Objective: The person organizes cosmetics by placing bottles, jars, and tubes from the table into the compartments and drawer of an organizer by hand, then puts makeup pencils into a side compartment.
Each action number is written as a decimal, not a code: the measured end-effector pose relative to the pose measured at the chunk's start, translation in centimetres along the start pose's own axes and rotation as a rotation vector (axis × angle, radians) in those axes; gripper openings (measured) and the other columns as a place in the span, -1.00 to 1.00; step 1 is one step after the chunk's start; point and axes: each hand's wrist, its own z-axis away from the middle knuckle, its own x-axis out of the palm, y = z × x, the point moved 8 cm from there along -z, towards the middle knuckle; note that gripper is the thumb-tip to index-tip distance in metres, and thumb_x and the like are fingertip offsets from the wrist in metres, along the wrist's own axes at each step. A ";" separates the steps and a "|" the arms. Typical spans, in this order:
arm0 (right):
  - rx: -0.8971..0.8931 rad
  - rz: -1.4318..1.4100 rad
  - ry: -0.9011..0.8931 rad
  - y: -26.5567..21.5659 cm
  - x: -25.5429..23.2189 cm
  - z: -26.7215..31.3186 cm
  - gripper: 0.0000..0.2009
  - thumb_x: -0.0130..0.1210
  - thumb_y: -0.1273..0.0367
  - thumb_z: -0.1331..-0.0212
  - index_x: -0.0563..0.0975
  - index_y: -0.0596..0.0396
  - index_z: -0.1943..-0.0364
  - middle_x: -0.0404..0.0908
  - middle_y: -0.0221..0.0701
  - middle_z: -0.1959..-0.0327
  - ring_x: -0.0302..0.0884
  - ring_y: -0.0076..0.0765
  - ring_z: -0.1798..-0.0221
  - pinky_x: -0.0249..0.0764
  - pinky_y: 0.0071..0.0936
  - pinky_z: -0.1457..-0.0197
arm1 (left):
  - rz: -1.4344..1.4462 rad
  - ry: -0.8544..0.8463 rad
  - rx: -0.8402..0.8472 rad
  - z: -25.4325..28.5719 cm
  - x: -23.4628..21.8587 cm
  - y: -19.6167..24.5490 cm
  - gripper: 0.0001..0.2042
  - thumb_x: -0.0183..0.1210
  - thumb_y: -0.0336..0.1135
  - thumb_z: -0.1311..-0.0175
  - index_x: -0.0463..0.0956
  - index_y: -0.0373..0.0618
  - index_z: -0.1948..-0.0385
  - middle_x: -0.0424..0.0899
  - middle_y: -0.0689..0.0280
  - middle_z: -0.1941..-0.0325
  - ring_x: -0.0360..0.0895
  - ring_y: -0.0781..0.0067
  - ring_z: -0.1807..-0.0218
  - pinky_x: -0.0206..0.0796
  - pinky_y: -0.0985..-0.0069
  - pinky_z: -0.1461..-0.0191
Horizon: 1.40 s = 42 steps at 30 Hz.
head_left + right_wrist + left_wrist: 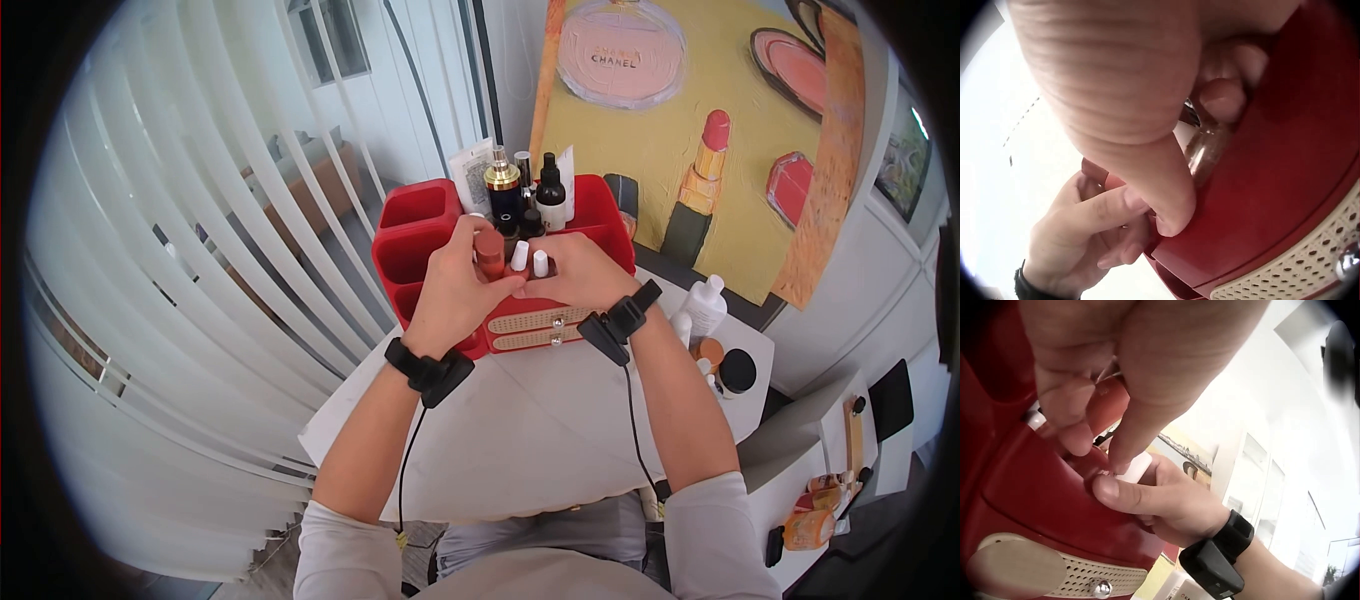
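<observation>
A red organizer box (398, 258) stands on the table, its front fitted with woven-faced drawers (545, 322) that have round metal knobs. My left hand (450, 290) reaches over its front compartment and grips a reddish-brown cylinder (489, 252) between thumb and fingers. From the other side, my right hand (580, 272) curls its thumb and fingers round a small white-capped bottle (541, 263); clear glass (1207, 150) shows between them in the right wrist view. Another white cap (520, 254) stands between the hands. Both thumbs come together at the organizer's front edge. The bottles' lower parts are hidden.
Behind the hands, the organizer holds a gold-collared dark bottle (504, 190), a black-topped dropper bottle (551, 192) and a white tube (474, 175). White bottles (706, 308) and a black-lidded jar (736, 372) stand at the right. Vertical blinds (230, 250) hang at the left.
</observation>
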 end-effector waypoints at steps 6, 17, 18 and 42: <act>0.040 0.090 0.003 0.7 0.0 0.3 -0.68 0.54 0.22 -0.10 0.71 0.14 0.22 0.68 -0.28 0.36 0.67 -0.16 0.29 0.57 -0.31 0.12 | 0.139 -0.003 -0.036 0.6 0.9 -3.4 -0.49 0.48 -0.44 -0.25 0.39 -0.23 -0.15 0.76 0.08 0.13 0.77 0.31 0.22 0.62 0.43 0.15; -0.079 -0.065 0.424 -1.5 -1.2 4.1 -0.41 0.58 0.37 0.01 0.63 0.04 -0.18 0.63 -0.36 -0.14 0.64 -0.33 0.24 0.63 -0.44 0.11 | 0.390 0.110 -0.077 2.7 0.4 -3.5 -0.45 0.28 -0.68 -0.31 0.28 -0.19 -0.30 0.61 0.14 -0.21 0.63 0.57 0.42 0.34 0.68 0.54; -0.151 -0.067 0.549 -2.3 -1.0 4.9 -0.44 0.56 0.43 0.00 0.64 0.07 -0.18 0.61 -0.35 -0.16 0.55 -0.47 0.32 0.55 -0.54 0.21 | 0.392 0.130 -0.078 3.2 0.2 -3.2 -0.40 0.27 -0.68 -0.31 0.26 -0.19 -0.36 0.54 0.13 -0.30 0.66 0.55 0.36 0.40 0.67 0.48; 0.453 0.731 0.274 -0.9 -6.9 18.6 -0.06 0.64 0.32 0.23 0.43 0.05 -0.40 0.66 -0.13 0.02 0.63 0.09 -0.11 0.51 -0.07 -0.23 | 0.780 0.514 -0.218 12.2 6.1 -11.7 -0.83 0.20 -0.53 -0.48 0.49 -0.13 -0.02 0.61 0.43 0.21 0.45 0.71 0.36 0.26 0.69 0.33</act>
